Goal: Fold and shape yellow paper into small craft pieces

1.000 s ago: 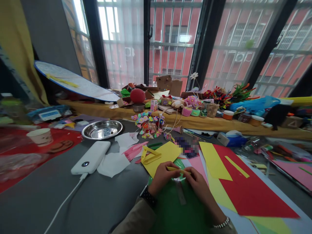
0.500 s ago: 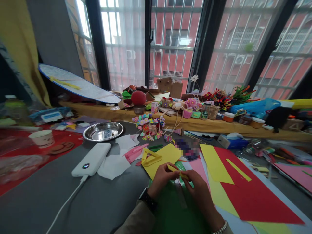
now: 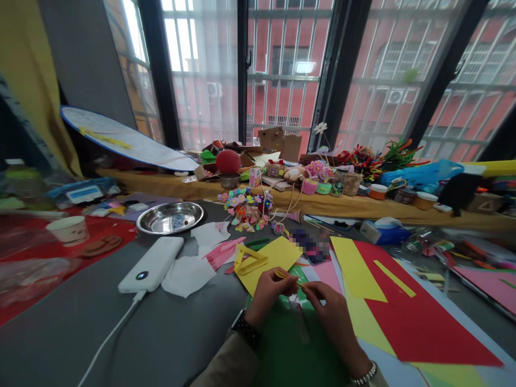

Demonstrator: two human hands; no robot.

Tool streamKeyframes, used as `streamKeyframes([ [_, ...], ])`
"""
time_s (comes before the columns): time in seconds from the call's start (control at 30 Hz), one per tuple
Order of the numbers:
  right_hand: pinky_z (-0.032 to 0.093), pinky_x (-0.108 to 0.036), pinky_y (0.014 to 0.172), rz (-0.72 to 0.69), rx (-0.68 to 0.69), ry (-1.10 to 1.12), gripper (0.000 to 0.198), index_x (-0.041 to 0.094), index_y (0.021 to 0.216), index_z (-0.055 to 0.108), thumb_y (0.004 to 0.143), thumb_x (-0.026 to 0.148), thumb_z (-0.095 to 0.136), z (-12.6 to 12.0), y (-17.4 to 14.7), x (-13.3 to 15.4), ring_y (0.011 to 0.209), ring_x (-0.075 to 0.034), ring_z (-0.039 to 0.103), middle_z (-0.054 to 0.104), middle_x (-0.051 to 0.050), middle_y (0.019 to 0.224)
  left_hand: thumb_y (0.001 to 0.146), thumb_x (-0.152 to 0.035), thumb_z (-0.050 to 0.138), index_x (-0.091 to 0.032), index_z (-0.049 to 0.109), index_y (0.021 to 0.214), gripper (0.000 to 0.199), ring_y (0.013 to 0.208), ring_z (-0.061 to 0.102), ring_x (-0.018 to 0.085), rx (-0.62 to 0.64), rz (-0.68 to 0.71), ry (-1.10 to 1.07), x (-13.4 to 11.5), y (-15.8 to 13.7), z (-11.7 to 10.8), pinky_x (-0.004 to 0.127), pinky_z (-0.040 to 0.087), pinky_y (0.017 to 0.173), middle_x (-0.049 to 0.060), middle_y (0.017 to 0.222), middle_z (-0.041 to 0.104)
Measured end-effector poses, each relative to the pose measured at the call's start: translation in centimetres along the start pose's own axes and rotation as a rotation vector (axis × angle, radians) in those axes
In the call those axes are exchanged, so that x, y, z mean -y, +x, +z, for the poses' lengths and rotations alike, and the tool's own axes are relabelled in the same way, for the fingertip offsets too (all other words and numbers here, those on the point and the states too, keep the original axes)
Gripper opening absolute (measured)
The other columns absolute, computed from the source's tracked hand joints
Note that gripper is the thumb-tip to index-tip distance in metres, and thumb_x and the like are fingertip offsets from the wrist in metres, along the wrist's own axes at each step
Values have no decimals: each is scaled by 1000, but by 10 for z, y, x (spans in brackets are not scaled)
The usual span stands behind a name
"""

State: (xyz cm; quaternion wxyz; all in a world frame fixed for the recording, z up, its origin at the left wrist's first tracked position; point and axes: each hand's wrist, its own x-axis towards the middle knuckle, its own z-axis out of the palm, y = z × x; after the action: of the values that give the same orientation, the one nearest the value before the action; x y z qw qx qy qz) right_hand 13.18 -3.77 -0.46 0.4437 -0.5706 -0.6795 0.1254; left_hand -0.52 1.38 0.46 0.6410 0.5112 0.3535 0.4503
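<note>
Between my two hands is a narrow yellow paper strip [image 3: 281, 274]. My left hand [image 3: 269, 293], with a dark watch on its wrist, pinches one part of it. The fingertips of my right hand [image 3: 325, 303] close on the strip's other end, a little to the right; a beaded bracelet circles that wrist. Both hands hover over a shiny green sheet [image 3: 300, 355], on which a pale, narrow piece [image 3: 299, 320] lies below the fingers. Just beyond the left hand, a folded yellow strip [image 3: 250, 262] rests on a yellow paper sheet [image 3: 284, 251].
Red paper [image 3: 435, 322], with a loose yellow strip [image 3: 394, 278] on it, lies at right. To the left are a cabled white power bank [image 3: 152, 266], torn white paper [image 3: 188, 275] and a metal plate [image 3: 170, 230]. Colourful flower crafts [image 3: 245, 208] stand behind, before a crowded window sill.
The yellow strip has turned between my fingers and shows a thinner edge. My right hand has shifted slightly, its fingertips now pinching the strip's end. Other things stay put.
</note>
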Motion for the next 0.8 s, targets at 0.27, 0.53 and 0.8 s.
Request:
streamKeyframes([
  [0.27, 45, -25, 56, 60, -38, 30, 23, 18, 72, 56, 75, 37, 44, -4, 1, 4, 61, -16, 56, 61, -4, 68, 54, -38, 65, -10, 56, 60, 30, 48, 55, 13, -39, -3, 12, -7, -3, 1, 22, 42, 49, 5, 51, 60],
  [0.53, 44, -25, 58, 6, -91, -15, 19, 17, 71, 55, 75, 34, 46, -4, -1, 5, 62, -15, 55, 59, -3, 69, 55, -36, 65, -10, 55, 63, 29, 51, 57, 13, -50, -43, -53, -8, -3, 0, 24, 45, 54, 4, 55, 61],
  [0.8, 46, -26, 60, 17, -119, 53, 20, 16, 80, 53, 74, 34, 47, -7, 0, 1, 65, -16, 56, 58, -4, 73, 48, -35, 69, -11, 52, 57, 31, 45, 54, 10, -125, -69, -164, -8, 4, -1, 20, 43, 48, 1, 47, 57],
])
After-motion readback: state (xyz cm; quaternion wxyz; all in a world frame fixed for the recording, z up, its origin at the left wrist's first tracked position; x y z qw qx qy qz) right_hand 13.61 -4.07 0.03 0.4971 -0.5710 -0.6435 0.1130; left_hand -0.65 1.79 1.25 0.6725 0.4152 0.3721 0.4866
